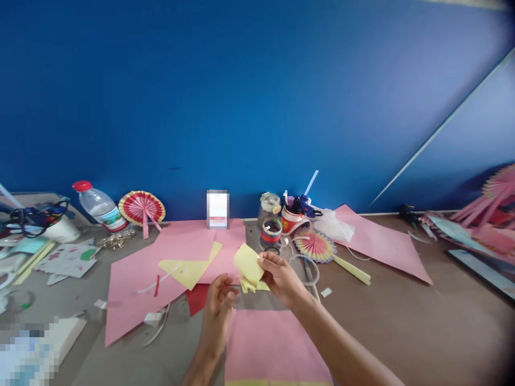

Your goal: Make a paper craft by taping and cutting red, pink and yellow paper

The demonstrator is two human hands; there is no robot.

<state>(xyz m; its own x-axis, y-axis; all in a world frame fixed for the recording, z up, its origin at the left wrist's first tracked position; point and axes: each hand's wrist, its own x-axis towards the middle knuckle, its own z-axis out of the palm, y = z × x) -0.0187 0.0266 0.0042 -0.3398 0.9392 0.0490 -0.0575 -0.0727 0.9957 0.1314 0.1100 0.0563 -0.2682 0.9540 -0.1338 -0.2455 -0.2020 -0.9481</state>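
Note:
Both of my hands meet above the table's middle on a small piece of yellow paper, partly folded and crumpled at its lower end. My right hand pinches its upper right edge with thumb and fingers. My left hand has its fingers closed on the crumpled lower part. Under my hands lies a pink sheet at the near edge. A larger pink sheet spreads to the left with a yellow paper cut-out on top.
A water bottle and a red paper fan stand at the back left. A glass jar, tape rolls, a cup of tools and a pink-yellow fan sit behind my hands. Another pink sheet lies right; pink fans far right.

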